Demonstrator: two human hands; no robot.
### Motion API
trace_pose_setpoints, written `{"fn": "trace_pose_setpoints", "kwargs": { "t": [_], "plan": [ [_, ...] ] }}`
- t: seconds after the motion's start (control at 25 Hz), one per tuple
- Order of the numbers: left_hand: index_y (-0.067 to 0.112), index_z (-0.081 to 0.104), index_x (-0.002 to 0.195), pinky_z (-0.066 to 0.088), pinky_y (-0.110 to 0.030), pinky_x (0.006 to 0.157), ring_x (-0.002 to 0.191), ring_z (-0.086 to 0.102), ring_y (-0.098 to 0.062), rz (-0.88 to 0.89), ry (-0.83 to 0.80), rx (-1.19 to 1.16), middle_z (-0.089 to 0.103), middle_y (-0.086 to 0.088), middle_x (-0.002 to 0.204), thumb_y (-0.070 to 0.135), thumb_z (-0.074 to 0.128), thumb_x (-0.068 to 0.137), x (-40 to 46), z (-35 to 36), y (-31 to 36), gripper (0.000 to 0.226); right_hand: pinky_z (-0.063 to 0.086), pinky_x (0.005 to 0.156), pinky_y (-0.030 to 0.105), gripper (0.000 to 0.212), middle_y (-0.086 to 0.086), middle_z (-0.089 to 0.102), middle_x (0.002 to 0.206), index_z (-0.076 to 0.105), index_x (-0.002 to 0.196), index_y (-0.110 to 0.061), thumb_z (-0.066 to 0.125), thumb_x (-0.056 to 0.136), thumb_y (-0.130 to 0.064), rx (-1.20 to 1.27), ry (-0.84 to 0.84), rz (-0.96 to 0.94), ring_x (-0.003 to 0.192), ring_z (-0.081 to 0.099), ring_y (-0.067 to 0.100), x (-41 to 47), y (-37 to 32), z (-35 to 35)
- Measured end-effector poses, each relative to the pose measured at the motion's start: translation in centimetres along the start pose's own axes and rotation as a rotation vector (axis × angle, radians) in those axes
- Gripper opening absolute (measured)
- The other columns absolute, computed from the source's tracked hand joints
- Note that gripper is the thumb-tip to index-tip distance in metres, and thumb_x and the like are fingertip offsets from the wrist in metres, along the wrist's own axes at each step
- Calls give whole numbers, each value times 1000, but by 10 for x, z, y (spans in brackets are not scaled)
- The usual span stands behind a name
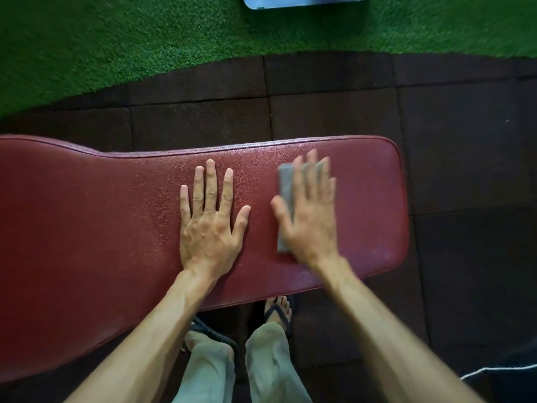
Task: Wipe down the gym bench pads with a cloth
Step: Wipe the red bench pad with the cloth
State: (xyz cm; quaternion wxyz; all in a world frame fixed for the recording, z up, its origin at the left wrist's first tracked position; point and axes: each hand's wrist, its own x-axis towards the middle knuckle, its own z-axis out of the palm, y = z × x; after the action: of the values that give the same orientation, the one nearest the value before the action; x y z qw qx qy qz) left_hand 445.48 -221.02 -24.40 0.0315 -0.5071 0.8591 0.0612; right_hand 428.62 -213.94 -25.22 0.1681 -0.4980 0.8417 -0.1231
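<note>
A dark red padded gym bench pad point(101, 228) runs across the view from left to right, ending in a rounded right end. My left hand point(210, 222) lies flat on its middle, palm down, fingers spread, holding nothing. My right hand point(309, 210) presses a folded grey cloth point(286, 193) onto the pad near its right end. The cloth sticks out along the hand's left side and under the fingers; the rest of it is hidden. The right hand is blurred.
Dark rubber floor tiles point(465, 141) surround the bench. Green artificial turf point(116, 39) covers the far floor, with a light blue box point(305, 1) at the top edge. My feet in black flip-flops point(279, 312) stand below the pad's near edge. A white cord point(494, 370) lies bottom right.
</note>
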Motion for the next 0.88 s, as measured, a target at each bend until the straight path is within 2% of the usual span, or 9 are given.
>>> {"fn": "trace_pose_setpoints", "kwargs": {
  "t": [0.08,0.12,0.24,0.36,0.44,0.52,0.6,0.76,0.88],
  "plan": [
    [20,11,158,7,-50,125,155,1,-25,1,8,-3,2,-9,167,52,25,100,0,1,0,68,5,125,51,71,6,-3,168,8,159,-17,29,101,-52,-62,-95,-153,155,-6,26,-56,9,5],
    [20,11,158,8,-50,125,155,1,-25,-2,10,-1,2,-9,167,53,25,100,-1,1,0,68,8,124,53,68,4,-2,168,8,159,-19,26,101,-51,-65,-88,-106,155,-5,23,-75,31,2],
    [19,10,158,8,-51,125,155,1,-26,-4,21,16,2,-10,167,53,23,101,-2,3,1,67,13,120,61,70,6,2,168,12,158,-16,22,98,-49,-38,21,302,155,0,27,-62,103,-17],
    [19,10,158,8,-52,125,155,2,-28,1,17,31,2,-11,167,52,22,101,-3,3,2,68,14,119,62,75,15,5,166,11,158,-11,20,96,-53,41,117,444,153,4,36,22,96,-27],
    [18,11,158,8,-52,125,155,2,-28,3,19,29,3,-11,167,52,22,101,-1,3,1,68,8,123,58,74,14,2,167,9,158,-12,25,98,-53,61,93,264,154,-1,35,44,47,-17],
    [19,12,158,9,-52,125,155,3,-28,1,19,20,4,-11,167,52,24,100,0,2,2,68,2,125,53,72,10,-4,167,5,159,-15,31,101,-49,2,-13,-8,154,-8,31,13,8,-2],
    [19,12,158,9,-51,125,155,3,-27,-5,18,19,4,-11,167,51,25,100,-2,3,1,68,5,124,55,71,8,-5,167,4,159,-17,31,102,-49,-57,-84,-145,154,-9,28,-33,3,2],
    [19,11,158,8,-51,125,155,2,-27,4,15,6,3,-10,167,51,25,101,-3,5,0,67,-2,124,54,77,10,-8,167,5,159,-17,30,100,-59,-119,-109,-177,154,-9,28,-70,23,1],
    [19,11,158,7,-51,125,155,1,-26,5,19,-4,3,-10,167,51,24,101,-4,6,0,66,-1,126,48,71,9,-1,167,8,158,-15,33,102,-51,-73,-58,-167,155,-5,28,-74,16,8]
  ]
}}
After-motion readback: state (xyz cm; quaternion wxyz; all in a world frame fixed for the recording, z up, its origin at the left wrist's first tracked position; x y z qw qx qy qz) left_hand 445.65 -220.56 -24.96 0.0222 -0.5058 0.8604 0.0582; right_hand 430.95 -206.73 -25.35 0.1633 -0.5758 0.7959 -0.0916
